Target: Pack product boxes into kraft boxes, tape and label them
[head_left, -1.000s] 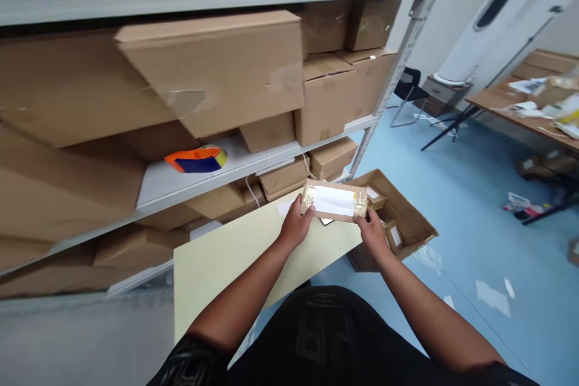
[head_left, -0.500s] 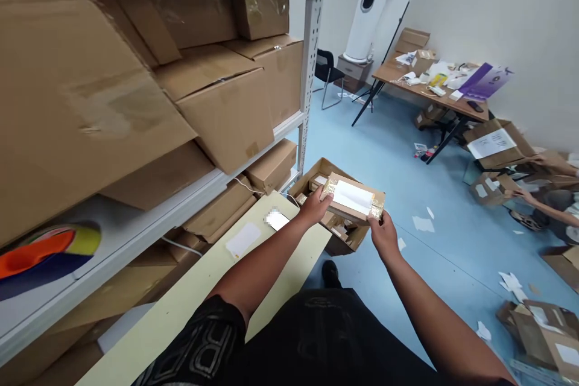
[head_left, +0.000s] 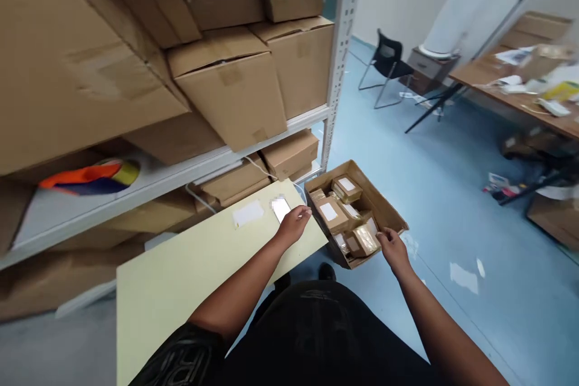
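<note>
Boxy brown cardboard parcels (head_left: 333, 218), best nested flat, are contained by the open oblong brown cardboard carton (head_left: 384, 202) at the torso's (head_left: 325, 319) one o'clock; left hand (head_left: 293, 224) and right hand (head_left: 393, 248) are curled narrow, any hold unclear

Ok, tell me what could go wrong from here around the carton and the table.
The left hand is close to the phone on the cream table, so a careless sweep might knock the phone. The right hand is near the edge of the open carton and might catch on it. Inside, the small boxes lie at mixed angles, so they could shift if bumped.
</note>
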The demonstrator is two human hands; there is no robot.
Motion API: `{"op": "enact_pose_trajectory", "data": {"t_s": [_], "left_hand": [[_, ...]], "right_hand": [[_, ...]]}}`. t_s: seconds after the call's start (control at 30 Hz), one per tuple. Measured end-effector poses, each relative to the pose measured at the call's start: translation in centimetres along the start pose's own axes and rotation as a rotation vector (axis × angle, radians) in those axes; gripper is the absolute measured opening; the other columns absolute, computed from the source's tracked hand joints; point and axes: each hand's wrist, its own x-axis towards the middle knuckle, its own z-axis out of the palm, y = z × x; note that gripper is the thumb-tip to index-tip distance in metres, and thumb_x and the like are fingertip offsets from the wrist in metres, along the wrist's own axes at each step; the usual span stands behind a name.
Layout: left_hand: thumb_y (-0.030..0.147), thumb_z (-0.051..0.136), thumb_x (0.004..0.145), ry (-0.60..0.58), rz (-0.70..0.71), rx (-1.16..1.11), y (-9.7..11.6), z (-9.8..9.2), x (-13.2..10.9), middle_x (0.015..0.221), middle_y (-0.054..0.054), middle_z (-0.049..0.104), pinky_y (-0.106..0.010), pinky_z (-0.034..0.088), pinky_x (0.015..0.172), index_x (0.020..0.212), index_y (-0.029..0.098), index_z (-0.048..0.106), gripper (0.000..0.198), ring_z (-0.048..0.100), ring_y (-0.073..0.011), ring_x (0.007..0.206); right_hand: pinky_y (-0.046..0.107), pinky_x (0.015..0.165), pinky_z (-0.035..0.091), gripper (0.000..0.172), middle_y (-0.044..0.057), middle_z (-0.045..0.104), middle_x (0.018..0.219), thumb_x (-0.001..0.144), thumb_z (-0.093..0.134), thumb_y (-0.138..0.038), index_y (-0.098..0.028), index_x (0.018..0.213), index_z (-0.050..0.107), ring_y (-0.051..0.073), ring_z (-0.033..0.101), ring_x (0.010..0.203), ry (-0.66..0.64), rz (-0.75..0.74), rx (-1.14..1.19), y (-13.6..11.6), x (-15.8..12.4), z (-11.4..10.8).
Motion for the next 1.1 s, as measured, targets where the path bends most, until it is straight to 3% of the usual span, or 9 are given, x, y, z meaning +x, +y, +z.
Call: {"op": "enact_pose_trajectory", "data": {"t_s": [0.1, 0.2, 0.37, 0.53, 0.73, 0.93, 1.1], "left_hand": [[0.055, 0.051, 0.095, 0.145, -0.086, -0.032, -0.9, -1.4, -4.7, 0.116, -0.006, 0.075, -0.037, 0.053, 0.096, 0.108, 0.022, 0.071, 0.041, 0.068, -0.0258, 0.108], [0.055, 0.05, 0.095, 0.284, -0.171, -0.022, -1.9, -2.8, -9.7, 0.113, -0.005, 0.075, -0.037, 0.053, 0.094, 0.106, 0.023, 0.071, 0.04, 0.068, -0.0257, 0.107], [0.052, 0.051, 0.094, 0.499, -0.258, -0.069, -4.7, -3.9, -18.3, 0.109, -0.005, 0.075, -0.035, 0.052, 0.093, 0.102, 0.023, 0.071, 0.036, 0.068, -0.0243, 0.102], [0.05, 0.049, 0.095, 0.716, -0.311, -0.145, -8.5, -4.9, -27.6, 0.109, -0.005, 0.075, -0.035, 0.053, 0.092, 0.104, 0.023, 0.07, 0.035, 0.068, -0.0238, 0.103], [0.049, 0.051, 0.095, 0.92, -0.351, -0.193, -12.7, -7.0, -41.0, 0.106, -0.006, 0.075, -0.035, 0.053, 0.091, 0.103, 0.021, 0.07, 0.035, 0.068, -0.024, 0.1], [0.048, 0.052, 0.094, 1.058, -0.435, -0.186, -16.8, -8.8, -53.1, 0.105, -0.006, 0.075, -0.034, 0.052, 0.09, 0.102, 0.021, 0.07, 0.033, 0.068, -0.0243, 0.101], [0.047, 0.051, 0.095, 1.141, -0.519, -0.218, -18.9, -9.5, -59.4, 0.106, -0.006, 0.074, -0.034, 0.052, 0.091, 0.104, 0.021, 0.069, 0.033, 0.068, -0.0234, 0.101]], "right_hand": [[0.043, 0.089, 0.051, 0.052, 0.011, 0.077, 0.104, 0.078, 0.059, -0.054, -0.017, 0.114, 0.073, 0.031, 0.07, 0.098, -0.084, -0.096, -0.013, -1.1, 3.0, 0.7], [0.043, 0.091, 0.05, 0.05, 0.012, 0.078, 0.104, 0.078, 0.06, -0.053, -0.019, 0.111, 0.073, 0.031, 0.07, 0.098, -0.178, -0.211, -0.031, -3.9, 4.1, 2.4], [0.043, 0.093, 0.05, 0.05, 0.013, 0.077, 0.11, 0.078, 0.058, -0.054, -0.018, 0.11, 0.073, 0.032, 0.069, 0.103, -0.378, -0.392, -0.044, -9.4, 0.7, 7.3], [0.042, 0.091, 0.05, 0.049, 0.011, 0.078, 0.105, 0.078, 0.06, -0.055, -0.019, 0.109, 0.073, 0.031, 0.07, 0.099, -0.633, -0.552, -0.079, -13.5, -6.9, 13.1], [0.039, 0.088, 0.051, 0.048, 0.01, 0.078, 0.105, 0.078, 0.062, -0.056, -0.02, 0.107, 0.073, 0.029, 0.07, 0.098, -0.769, -0.653, -0.098, -16.7, -19.5, 19.4], [0.039, 0.095, 0.05, 0.045, 0.008, 0.077, 0.112, 0.08, 0.063, -0.056, -0.022, 0.109, 0.072, 0.027, 0.069, 0.107, -0.937, -0.737, -0.125, -16.5, -31.6, 25.2], [0.036, 0.086, 0.055, 0.044, 0.007, 0.078, 0.107, 0.08, 0.062, -0.057, -0.023, 0.104, 0.075, 0.027, 0.072, 0.1, -1.053, -0.867, -0.2, -15.5, -38.2, 29.3]]}}
